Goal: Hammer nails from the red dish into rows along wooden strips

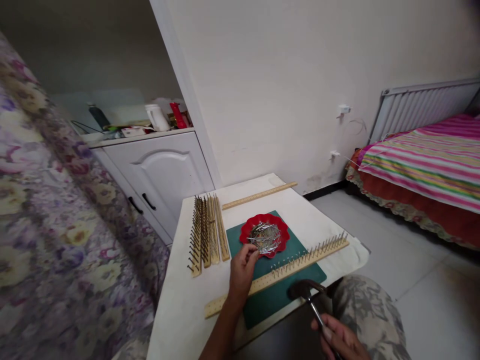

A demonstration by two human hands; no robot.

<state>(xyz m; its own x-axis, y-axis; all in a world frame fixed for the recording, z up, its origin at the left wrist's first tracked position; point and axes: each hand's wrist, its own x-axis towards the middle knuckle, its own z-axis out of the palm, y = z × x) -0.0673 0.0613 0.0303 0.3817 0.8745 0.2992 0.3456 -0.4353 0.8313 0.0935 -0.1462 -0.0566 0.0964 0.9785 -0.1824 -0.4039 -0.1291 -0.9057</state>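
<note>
My right hand (339, 337) grips a claw hammer (314, 306) by its handle, the dark head hanging past the table's front edge. My left hand (243, 261) is closed in a pinch at the near left rim of a red scalloped bowl (245, 231). Whatever lies between its fingertips is too small to make out. Loose silver nails (267, 237) fill the bowl. In front of it, a long wooden strip (262, 284) lies across a green cutting mat (268, 304). Nails stand upright along its right part; its left part shows small holes, with my left forearm crossing over it.
Several wooden strips (212, 235), some bristling with nails, lie side by side on the table's left. Another bare strip (258, 195) rests near the back edge. A floral curtain (75, 215) hangs close on the left. My knee (369, 312) is at the front right.
</note>
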